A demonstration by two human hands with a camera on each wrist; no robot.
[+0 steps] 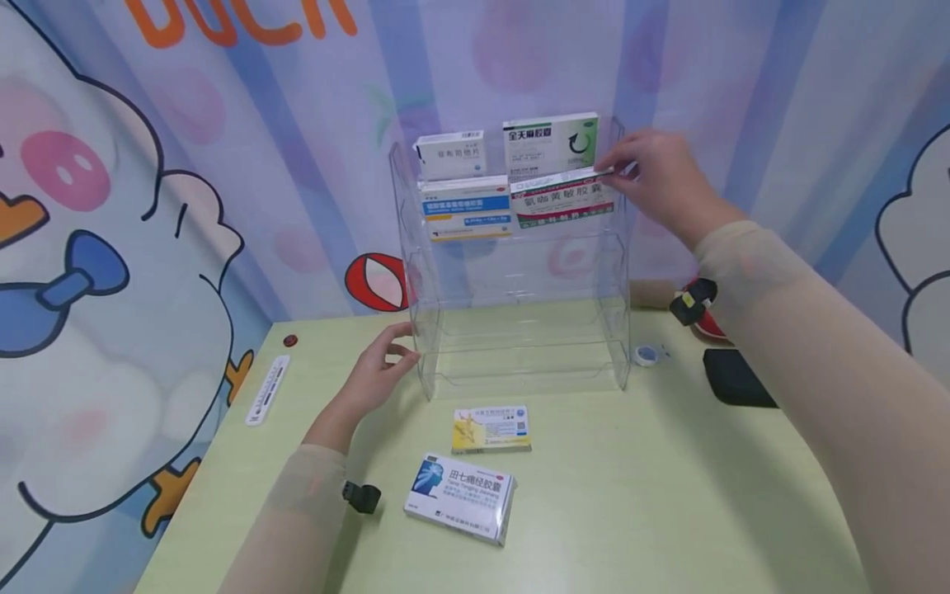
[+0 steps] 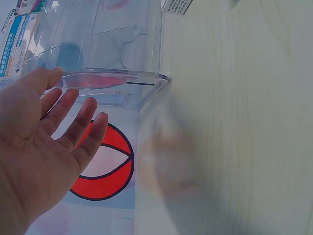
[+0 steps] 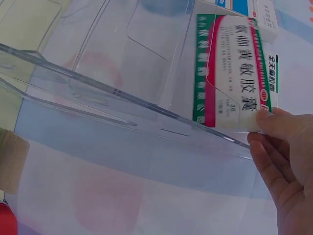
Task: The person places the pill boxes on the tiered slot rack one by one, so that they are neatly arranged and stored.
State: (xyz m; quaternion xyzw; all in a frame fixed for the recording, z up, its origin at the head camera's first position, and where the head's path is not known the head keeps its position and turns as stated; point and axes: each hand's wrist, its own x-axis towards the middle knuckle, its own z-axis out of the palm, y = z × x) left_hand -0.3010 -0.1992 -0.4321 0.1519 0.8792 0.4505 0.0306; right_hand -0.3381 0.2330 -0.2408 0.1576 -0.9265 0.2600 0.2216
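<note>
A clear acrylic tiered rack (image 1: 519, 384) stands on the table. My right hand (image 1: 665, 180) pinches the upper right corner of a white medicine box with green and red bands (image 3: 234, 73), which sits in the rack's second tier from the top. Left of that box is a blue, white and orange medicine box (image 1: 466, 208). In the top tier behind are a small white box (image 1: 451, 155) and a white and green box (image 1: 549, 142). My left hand (image 1: 377, 371) is at the rack's lower left side, thumb against the clear edge and fingers loosely spread (image 2: 73, 122).
In front of the rack lie a yellow and white medicine box (image 1: 491, 429) and a larger white and blue one (image 1: 460, 497). A white strip (image 1: 267, 390) lies at the left. To the right are a tape roll (image 1: 646, 355) and a black case (image 1: 736, 378). A printed curtain hangs behind.
</note>
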